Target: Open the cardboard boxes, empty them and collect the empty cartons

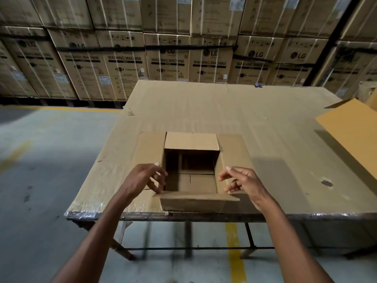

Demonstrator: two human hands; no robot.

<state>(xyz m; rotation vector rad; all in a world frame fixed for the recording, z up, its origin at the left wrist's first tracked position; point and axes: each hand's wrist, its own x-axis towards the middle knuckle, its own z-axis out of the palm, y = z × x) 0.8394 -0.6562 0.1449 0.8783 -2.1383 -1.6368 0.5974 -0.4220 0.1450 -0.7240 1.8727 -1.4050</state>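
An open cardboard box [191, 141] stands near the front edge of the table, all of its top flaps folded outward. Inside I see only bare cardboard walls and the bottom flaps. My left hand [146, 177] hovers at the box's near left corner, fingers loosely curled, fingertips close to the near flap [195, 202]. My right hand [239, 180] hovers at the near right corner in the same loose pose, fingertips at the flap's right end. Neither hand plainly grips anything.
The table [265, 139] is covered with cardboard sheeting wrapped in clear film. Another carton's flap [350, 127] juts in at the right edge. Stacked washing machine cartons [126, 64] form a wall behind. Grey concrete floor [44, 160] with yellow lines lies to the left and below.
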